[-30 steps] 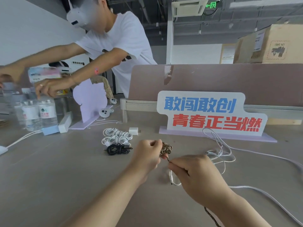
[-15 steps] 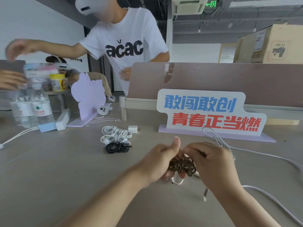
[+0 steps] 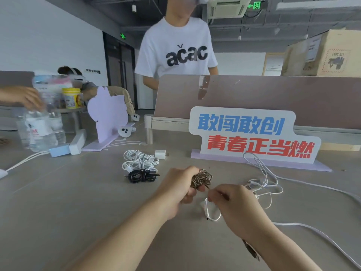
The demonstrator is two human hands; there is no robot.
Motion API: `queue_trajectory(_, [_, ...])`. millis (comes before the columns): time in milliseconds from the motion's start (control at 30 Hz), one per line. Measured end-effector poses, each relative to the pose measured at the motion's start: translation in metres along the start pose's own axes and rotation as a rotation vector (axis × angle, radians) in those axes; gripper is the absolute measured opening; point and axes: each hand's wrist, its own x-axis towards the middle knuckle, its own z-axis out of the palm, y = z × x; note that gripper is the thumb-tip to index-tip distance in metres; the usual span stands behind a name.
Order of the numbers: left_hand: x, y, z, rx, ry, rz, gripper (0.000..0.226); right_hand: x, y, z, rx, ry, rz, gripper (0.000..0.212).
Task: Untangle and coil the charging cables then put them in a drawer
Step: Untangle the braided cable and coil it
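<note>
My left hand grips a tight coil of brown-and-black braided cable just above the desk. My right hand pinches the loose end of that braided cable right beside the coil; its tail shows under my right wrist. A white cable loops beneath my right fingers, and a loose tangle of white cables trails off to the right. Coiled white cables and a coiled black cable lie behind my left hand. No drawer is visible.
A slogan sign stands on the grey desk before a partition. A white charger plug sits by the coils. Water bottles, a power strip and a lilac stand are at left. A person in a white T-shirt stands behind; another's hand reaches in.
My hands rose with the braided coil and then drew slightly apart, the right pulling the end out. The person behind straightened up from reaching left.
</note>
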Motion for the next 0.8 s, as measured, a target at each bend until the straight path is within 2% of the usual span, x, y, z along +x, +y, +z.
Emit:
queue_trajectory(67, [0.001, 0.0, -0.003, -0.067, -0.088, -0.078, 0.019, -0.001, 0.002, 0.001, -0.091, -0.015, -0.011, 0.028])
queue_trajectory(133, [0.001, -0.003, -0.004, -0.041, -0.153, -0.058, 0.018, -0.001, 0.004, 0.001, -0.111, -0.024, -0.005, 0.026])
queue_trajectory(267, [0.005, -0.014, -0.005, 0.301, -0.044, 0.175, 0.023, -0.003, 0.004, -0.001, -0.118, -0.043, -0.024, 0.026])
queue_trajectory(400, [0.007, -0.018, -0.007, 0.311, -0.022, 0.255, 0.026, -0.006, 0.0, -0.003, -0.196, -0.034, -0.111, 0.026])
queue_trajectory(533, [0.011, -0.021, -0.003, 0.54, 0.08, 0.411, 0.035, -0.007, -0.003, -0.014, -0.272, -0.017, -0.225, 0.029])
queue_trajectory(667, [0.01, -0.024, -0.005, 0.539, -0.046, 0.435, 0.031, -0.006, -0.002, -0.027, -0.357, -0.061, -0.35, 0.026])
queue_trajectory(800, [0.005, -0.019, -0.004, 0.587, -0.215, 0.414, 0.031, -0.004, -0.004, -0.035, -0.417, 0.074, -0.363, 0.022])
